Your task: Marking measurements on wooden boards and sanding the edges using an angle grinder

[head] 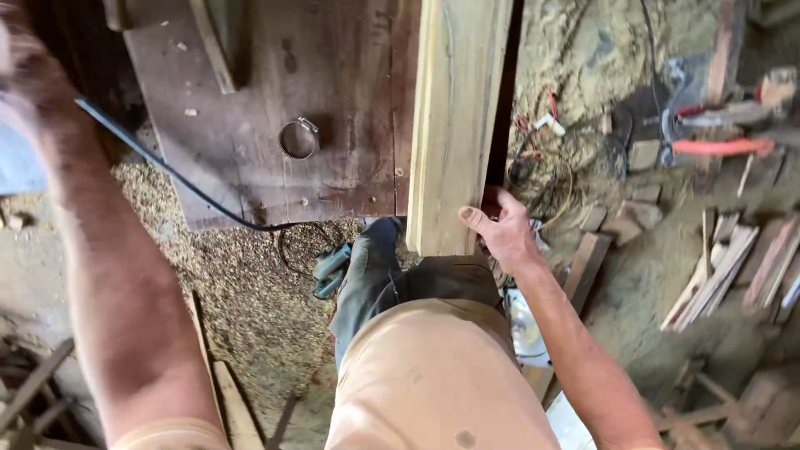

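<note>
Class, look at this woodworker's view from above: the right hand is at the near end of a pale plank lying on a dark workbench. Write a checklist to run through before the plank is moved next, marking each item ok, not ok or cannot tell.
1. Right hand grips the near end of the pale plank: ok, thumb and fingers are on its right edge.
2. Left hand on the plank: not ok, it is raised at upper left, blurred, away from the wood.
3. Plank lies flat on the dark workbench: ok.
4. Metal ring clear of the plank: ok, it lies apart, to the left.
5. Black cable clear of the plank: ok.
6. Far end of the plank: cannot tell, out of view.
</note>
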